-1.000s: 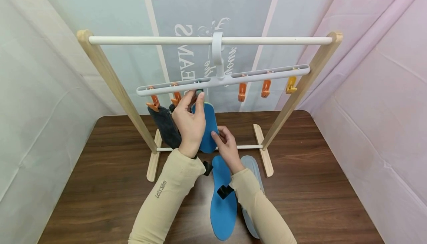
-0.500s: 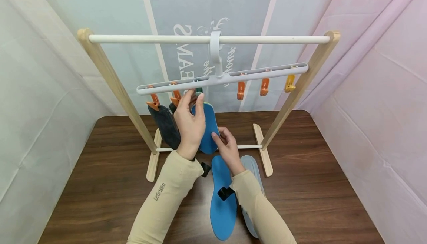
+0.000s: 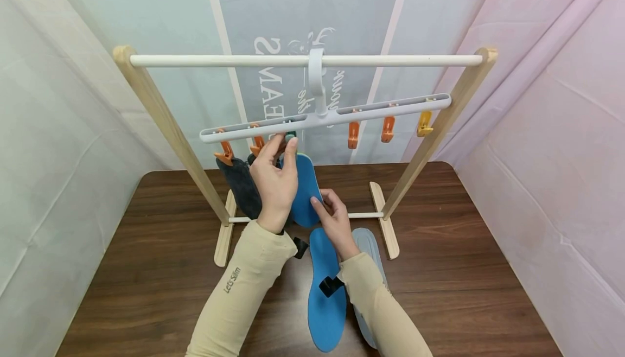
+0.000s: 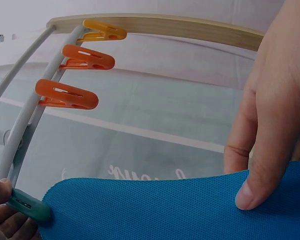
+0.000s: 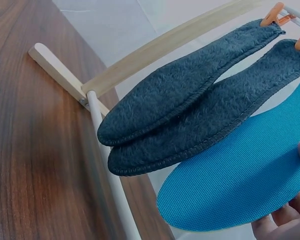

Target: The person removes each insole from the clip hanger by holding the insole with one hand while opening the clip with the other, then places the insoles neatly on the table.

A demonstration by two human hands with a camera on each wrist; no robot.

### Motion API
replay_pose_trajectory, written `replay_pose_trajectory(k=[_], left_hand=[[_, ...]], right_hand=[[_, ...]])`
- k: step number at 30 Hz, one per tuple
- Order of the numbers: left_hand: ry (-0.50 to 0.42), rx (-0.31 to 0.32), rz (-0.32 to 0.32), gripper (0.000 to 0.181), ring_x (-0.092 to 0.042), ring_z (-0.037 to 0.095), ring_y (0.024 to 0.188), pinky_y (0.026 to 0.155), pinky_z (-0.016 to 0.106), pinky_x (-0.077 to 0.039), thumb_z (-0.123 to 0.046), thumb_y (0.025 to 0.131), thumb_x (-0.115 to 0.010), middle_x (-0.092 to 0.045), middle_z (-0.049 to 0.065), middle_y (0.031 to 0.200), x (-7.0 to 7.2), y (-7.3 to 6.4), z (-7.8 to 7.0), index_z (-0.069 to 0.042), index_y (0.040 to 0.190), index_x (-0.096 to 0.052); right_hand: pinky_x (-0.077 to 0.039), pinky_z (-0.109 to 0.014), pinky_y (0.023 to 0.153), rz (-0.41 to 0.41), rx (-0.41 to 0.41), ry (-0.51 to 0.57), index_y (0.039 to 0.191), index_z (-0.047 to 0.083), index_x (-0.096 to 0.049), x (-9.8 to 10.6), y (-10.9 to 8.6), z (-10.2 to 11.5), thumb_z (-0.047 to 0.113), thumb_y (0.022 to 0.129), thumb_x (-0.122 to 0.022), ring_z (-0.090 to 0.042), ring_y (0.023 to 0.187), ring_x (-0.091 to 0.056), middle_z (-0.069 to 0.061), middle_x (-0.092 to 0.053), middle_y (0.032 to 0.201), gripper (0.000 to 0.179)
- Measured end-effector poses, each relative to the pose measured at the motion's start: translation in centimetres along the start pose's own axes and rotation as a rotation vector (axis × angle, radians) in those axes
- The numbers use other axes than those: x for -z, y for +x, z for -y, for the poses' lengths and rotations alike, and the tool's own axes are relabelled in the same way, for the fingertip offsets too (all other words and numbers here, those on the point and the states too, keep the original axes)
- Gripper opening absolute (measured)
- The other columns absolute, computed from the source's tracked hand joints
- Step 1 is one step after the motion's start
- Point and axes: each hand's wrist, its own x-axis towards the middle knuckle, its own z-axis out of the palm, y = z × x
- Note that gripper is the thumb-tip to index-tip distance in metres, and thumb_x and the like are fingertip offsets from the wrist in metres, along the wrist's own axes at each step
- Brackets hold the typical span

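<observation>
My left hand [image 3: 275, 180] pinches a green clip [image 4: 29, 205] that hangs from the grey hanger [image 3: 273, 127]. The top end of a blue insole [image 3: 306, 189] lies at this clip's mouth. Lower down, my right hand [image 3: 334, 218] holds the same insole by its edge, thumb on the blue face and fingers behind. Two dark fuzzy insoles [image 5: 165, 90] hang side by side from orange clips [image 3: 225, 152] on the hanger's left part. On the table, a second blue insole [image 3: 326, 313] lies beneath my right wrist, beside a grey insole [image 3: 368, 243] partly covered by my right sleeve.
A wooden rack [image 3: 161, 123] with a white top rod [image 3: 219, 61] carries the hanger by its hook [image 3: 316, 72]. Two orange clips [image 3: 353, 135] and a yellow clip [image 3: 425, 123] hang without insoles on the right. The rack's feet [image 3: 386, 221] stand on the brown table [image 3: 464, 270].
Both hands stay almost in place, still at the clip and the blue insole. The insole and my right hand sit very slightly lower in the head view than before.
</observation>
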Motion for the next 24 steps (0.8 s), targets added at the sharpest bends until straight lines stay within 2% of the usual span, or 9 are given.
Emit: replay_pose_trajectory(k=[9, 16, 24], left_hand=[[0.005, 0.006, 0.000, 0.032, -0.064, 0.034, 0.106, 0.095, 0.025, -0.050, -0.008, 0.094, -0.061, -0.065, 0.025, 0.114, 0.2, -0.1, -0.1, 0.007, 0.122, -0.062], [0.011, 0.005, 0.013, 0.032, -0.064, 0.033, 0.106, 0.095, 0.025, -0.050, -0.008, 0.094, -0.060, -0.065, 0.024, 0.114, 0.2, -0.1, -0.1, 0.006, 0.123, -0.062], [0.014, 0.002, 0.061, 0.036, -0.061, 0.035, 0.110, 0.098, 0.025, -0.048, -0.007, 0.095, -0.058, -0.060, 0.027, 0.119, 0.3, -0.2, -0.2, 0.009, 0.127, -0.056]], right_hand=[[-0.048, -0.041, 0.099, -0.020, 0.003, 0.000, 0.115, -0.002, -0.060, 0.3, -0.7, -0.6, 0.017, 0.097, -0.057, -0.025, 0.111, -0.060, -0.018, -0.062, 0.116, 0.027], [-0.049, -0.041, 0.098, -0.048, -0.008, -0.007, 0.116, 0.001, -0.061, 0.7, -1.1, -1.0, 0.019, 0.096, -0.059, -0.020, 0.109, -0.062, -0.015, -0.063, 0.116, 0.027], [-0.049, -0.045, 0.098, -0.064, -0.018, -0.020, 0.116, 0.001, -0.061, 1.0, -1.4, -1.0, 0.020, 0.096, -0.058, -0.020, 0.106, -0.064, -0.015, -0.064, 0.115, 0.027]])
